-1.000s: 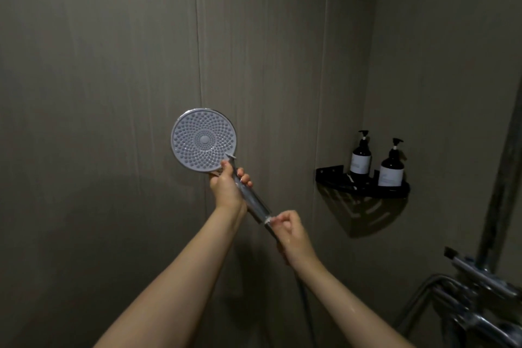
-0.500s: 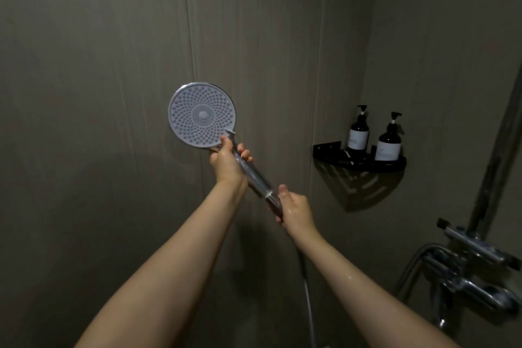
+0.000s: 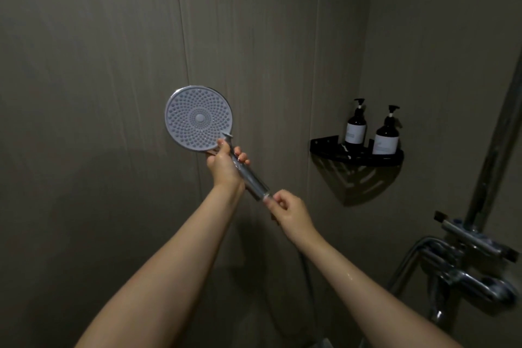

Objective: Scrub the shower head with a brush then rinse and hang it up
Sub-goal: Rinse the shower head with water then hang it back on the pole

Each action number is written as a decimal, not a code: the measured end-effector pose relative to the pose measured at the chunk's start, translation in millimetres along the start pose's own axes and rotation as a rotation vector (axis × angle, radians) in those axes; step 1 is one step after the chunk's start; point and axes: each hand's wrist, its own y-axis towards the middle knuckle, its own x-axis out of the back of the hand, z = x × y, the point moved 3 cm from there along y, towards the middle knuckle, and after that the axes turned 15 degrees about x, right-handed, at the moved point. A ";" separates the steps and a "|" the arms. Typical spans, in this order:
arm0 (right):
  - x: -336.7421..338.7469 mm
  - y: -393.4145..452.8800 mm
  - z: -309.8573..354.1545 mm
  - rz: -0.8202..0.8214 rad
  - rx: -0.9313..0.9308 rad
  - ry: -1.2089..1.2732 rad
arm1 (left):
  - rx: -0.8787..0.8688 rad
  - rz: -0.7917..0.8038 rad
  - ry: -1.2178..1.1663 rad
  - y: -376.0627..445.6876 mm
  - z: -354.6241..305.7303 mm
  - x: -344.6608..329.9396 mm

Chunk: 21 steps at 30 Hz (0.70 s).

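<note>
Head view: over the last second the right hand has shifted its pinch along the handle's lower end, where the hose joins, while the left hand stays wrapped round the handle just below the disc. The shower head is held aloft, nozzles facing the camera. No brush and no water flow are visible, so hanging up probably comes next. Dim grey wall panels surround; a corner shelf carries two pump bottles; the mixer valve sits lower right.
</note>
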 end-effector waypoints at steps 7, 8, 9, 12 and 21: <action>-1.7 -2.4 -1.2 -0.009 -0.009 0.041 | -0.007 -0.005 0.009 2.2 -0.1 3.7; -1.9 -1.0 -0.7 -0.036 -0.028 0.063 | -0.003 -0.003 0.009 2.0 -0.1 4.4; -1.0 0.8 -3.3 -0.064 -0.074 0.089 | 0.002 -0.003 0.008 2.0 0.4 5.3; -3.2 -0.9 0.2 -0.020 -0.107 0.091 | -0.005 -0.010 0.000 1.6 0.7 7.9; -4.0 -7.7 2.7 0.047 -0.005 -0.005 | 0.008 -0.031 -0.001 -3.1 1.7 14.8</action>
